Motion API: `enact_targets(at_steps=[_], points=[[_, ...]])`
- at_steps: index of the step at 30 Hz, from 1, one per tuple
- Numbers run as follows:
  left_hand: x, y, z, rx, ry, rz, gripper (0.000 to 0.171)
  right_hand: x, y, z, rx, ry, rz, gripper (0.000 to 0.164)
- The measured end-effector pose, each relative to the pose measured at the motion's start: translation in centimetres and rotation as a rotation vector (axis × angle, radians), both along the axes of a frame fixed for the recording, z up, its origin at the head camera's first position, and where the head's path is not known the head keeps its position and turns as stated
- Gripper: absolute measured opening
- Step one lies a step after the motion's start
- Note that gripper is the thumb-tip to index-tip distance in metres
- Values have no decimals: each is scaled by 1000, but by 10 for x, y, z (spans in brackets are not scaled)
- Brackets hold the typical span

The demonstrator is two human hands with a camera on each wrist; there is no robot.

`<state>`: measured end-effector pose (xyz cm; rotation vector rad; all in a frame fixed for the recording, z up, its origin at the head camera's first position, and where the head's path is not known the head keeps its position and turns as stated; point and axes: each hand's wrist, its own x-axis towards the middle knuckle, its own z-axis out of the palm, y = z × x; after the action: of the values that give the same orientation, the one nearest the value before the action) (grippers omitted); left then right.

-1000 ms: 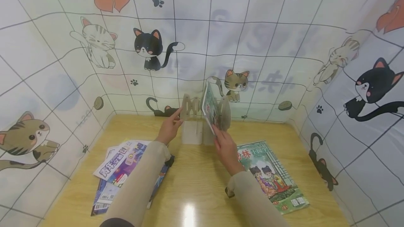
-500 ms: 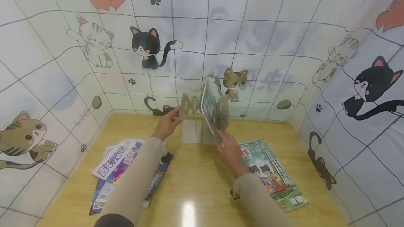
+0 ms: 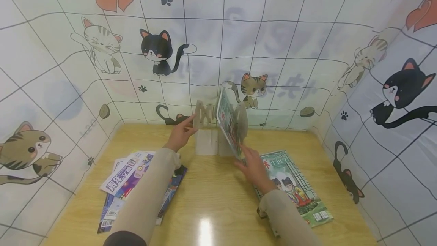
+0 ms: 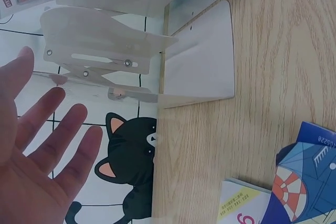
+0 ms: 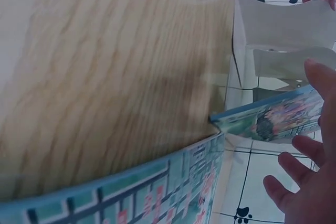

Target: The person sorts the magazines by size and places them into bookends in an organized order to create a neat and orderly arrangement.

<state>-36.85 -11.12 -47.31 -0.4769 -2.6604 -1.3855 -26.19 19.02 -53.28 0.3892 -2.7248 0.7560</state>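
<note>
A whitish expanding bookrack (image 3: 206, 142) stands at the table's back, with a green magazine (image 3: 227, 119) leaning between its upright panels. My left hand (image 3: 179, 136) touches the rack's left panel with its fingertips; the left wrist view has those fingers (image 4: 79, 163) extended beside the translucent panel. At the magazine's lower near edge is my right hand (image 3: 255, 166), its index fingertip right by the corner. In the right wrist view, thumb and fingers (image 5: 294, 169) are spread on either side of the magazine, not closed on it. My right forearm partly covers a second green magazine (image 3: 297, 189).
Several magazines (image 3: 119, 177) lie in a fanned pile on the left, partly under my left sleeve (image 3: 146, 193). The wooden table (image 3: 211, 189) runs back to a cat-patterned cloth wall (image 3: 290, 41). Cloth also stands at both sides.
My right hand has let go of the leaning magazine and slid down and right along its lower edge. My left hand stays at the rack's left panel; the view has shifted slightly.
</note>
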Motion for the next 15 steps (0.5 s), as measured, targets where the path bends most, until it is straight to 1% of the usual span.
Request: enact_targets(at_steps=[3,11,15], points=[[1,0,1,0,0,-5,57,0,4,-6,34,-25,-11,75],[8,1,8,-11,-16,-10,58,4,16,-14,23,-76,31,82],[10,0,11,-24,-21,-9,57,6,20,-16,72,-118,43,89]])
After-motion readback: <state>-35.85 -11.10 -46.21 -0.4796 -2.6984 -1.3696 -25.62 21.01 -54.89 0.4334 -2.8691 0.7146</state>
